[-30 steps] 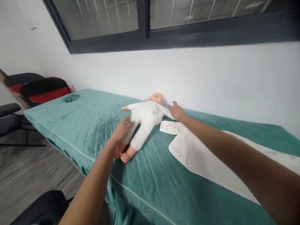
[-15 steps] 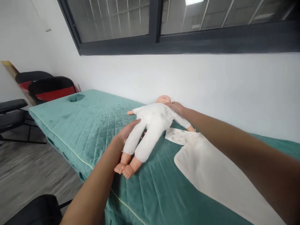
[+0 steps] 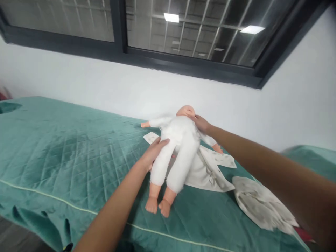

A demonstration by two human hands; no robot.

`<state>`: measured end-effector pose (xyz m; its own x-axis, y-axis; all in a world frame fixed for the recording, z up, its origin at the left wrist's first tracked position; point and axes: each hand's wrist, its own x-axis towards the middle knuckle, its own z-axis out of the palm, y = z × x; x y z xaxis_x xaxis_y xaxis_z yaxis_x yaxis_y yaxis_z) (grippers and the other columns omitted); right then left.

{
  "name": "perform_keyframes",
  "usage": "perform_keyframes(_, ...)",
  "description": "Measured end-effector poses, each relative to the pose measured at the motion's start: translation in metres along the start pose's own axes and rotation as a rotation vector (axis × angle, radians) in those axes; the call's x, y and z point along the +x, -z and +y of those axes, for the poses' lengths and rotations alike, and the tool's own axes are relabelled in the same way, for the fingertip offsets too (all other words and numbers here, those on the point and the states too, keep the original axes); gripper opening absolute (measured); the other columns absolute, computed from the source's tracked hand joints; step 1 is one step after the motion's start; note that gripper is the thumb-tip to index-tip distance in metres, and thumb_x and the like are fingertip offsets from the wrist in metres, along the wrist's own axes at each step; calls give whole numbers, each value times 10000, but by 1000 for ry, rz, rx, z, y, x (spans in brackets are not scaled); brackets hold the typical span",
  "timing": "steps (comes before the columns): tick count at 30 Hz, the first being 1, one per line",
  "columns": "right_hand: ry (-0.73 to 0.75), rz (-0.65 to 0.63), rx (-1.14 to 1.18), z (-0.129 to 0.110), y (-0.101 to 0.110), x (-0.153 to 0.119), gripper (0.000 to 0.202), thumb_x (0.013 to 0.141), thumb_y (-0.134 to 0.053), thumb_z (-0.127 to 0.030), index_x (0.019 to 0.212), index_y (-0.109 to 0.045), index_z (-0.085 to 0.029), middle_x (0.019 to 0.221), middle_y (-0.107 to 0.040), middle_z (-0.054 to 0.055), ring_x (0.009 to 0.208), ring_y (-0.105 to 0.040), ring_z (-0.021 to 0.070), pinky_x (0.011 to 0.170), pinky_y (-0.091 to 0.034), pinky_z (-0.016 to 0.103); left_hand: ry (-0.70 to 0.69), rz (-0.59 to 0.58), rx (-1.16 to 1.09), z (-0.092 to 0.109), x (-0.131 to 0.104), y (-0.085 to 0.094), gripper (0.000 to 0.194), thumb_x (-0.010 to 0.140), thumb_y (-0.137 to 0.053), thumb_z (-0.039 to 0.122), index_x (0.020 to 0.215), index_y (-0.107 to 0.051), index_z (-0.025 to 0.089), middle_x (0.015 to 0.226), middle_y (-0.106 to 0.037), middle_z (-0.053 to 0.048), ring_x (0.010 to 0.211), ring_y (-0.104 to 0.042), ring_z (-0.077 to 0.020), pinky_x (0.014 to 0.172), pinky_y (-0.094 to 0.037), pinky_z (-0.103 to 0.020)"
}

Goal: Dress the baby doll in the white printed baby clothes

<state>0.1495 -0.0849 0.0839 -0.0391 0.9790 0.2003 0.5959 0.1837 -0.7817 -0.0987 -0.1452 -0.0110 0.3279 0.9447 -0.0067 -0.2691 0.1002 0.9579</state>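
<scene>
A baby doll (image 3: 182, 133) with a white cloth body and bare plastic head, hands and feet lies face up between my hands. My left hand (image 3: 154, 152) grips its hip and upper leg from the left, thumb on top and fingers underneath. Beside the head, my right hand (image 3: 202, 125) holds the neck and shoulder; most of its fingers are hidden behind the doll. Under the doll spreads a white baby top (image 3: 202, 173) with a small print, one sleeve showing on each side. Whether the doll's back touches it I cannot tell.
A green quilted cover (image 3: 86, 147) lies over the bed, with a face hole (image 3: 9, 106) at far left. Bunched whitish cloth (image 3: 259, 201) lies to the right, near something red (image 3: 303, 233). Behind the bed is a white wall (image 3: 147, 91) below a dark-framed window (image 3: 189, 66).
My view has turned right. Both hands have carried the doll rightward, from beside the white clothing to over the top. The bunched cloth at right has come into view.
</scene>
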Motion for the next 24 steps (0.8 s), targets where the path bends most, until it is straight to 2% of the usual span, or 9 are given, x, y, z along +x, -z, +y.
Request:
perform_keyframes(2,-26,-21,-32,24,11,-25,524,900,-524,-597,1221,-640,-200,1293,-647,121,1169,-624,286,963,-518,354,122,-128,-57,-14,-10,-26,672,760,-673,584,1313,-523,234,1084,-723,-149,813,-729,-291,694,-604,-431)
perform_keyframes(4,-61,-28,-52,46,16,-37,541,895,-517,-609,1250,-624,-216,1320,-629,115,1194,-606,299,986,-504,398,192,-166,-96,-27,-16,-43,719,748,-687,584,1347,-502,232,1087,-719,-160,806,-728,-295,662,-603,-414)
perform_keyframes(8,-112,-19,-208,81,13,-28,577,913,-454,-619,1322,-568,-229,1297,-641,123,1133,-630,321,965,-494,492,230,-101,-132,-47,-16,-62,720,768,-680,559,1374,-469,231,1102,-714,-158,782,-723,-282,635,-595,-393)
perform_keyframes(14,-116,-20,-297,118,-2,-9,651,921,-358,-676,1360,-527,-227,1315,-627,140,1114,-635,325,910,-522,438,158,18,-7,-60,-16,-73,583,789,-691,500,1286,-571,221,1233,-674,-133,1023,-685,-282,847,-573,-358)
perform_keyframes(16,-125,-17,-310,127,0,-9,702,913,-327,-706,1378,-507,-211,1320,-620,155,1115,-631,332,902,-520,427,160,45,86,-55,-16,-65,564,795,-675,522,1264,-594,218,1198,-689,-136,1020,-683,-286,865,-565,-373)
perform_keyframes(18,-153,-6,-344,132,6,-10,772,890,-327,-745,1409,-468,-190,1294,-627,181,1101,-626,362,913,-496,465,115,138,202,-45,-8,-44,565,809,-652,517,1283,-576,219,1148,-705,-121,980,-688,-274,868,-558,-393)
perform_keyframes(20,-184,38,-452,130,14,-10,810,877,-329,-763,1423,-446,-177,1225,-656,192,1071,-622,389,912,-467,512,-24,301,322,-34,9,-12,531,844,-599,470,1305,-543,214,1122,-708,-101,946,-687,-254,867,-551,-403)
perform_keyframes(22,-167,120,-588,118,15,-8,740,906,-328,-711,1395,-473,-174,1160,-677,177,1033,-626,374,894,-462,498,-215,537,542,-27,35,27,397,875,-548,385,1227,-595,206,1220,-667,-92,1111,-628,-244,1003,-480,-389)
perform_keyframes(24,-56,181,-683,95,5,-5,568,962,-334,-566,1334,-524,-180,1154,-675,153,1023,-626,325,878,-470,433,-211,677,771,-26,63,60,382,878,-522,318,1219,-597,162,1313,-609,-131,1233,-553,-261,1081,-406,-398)
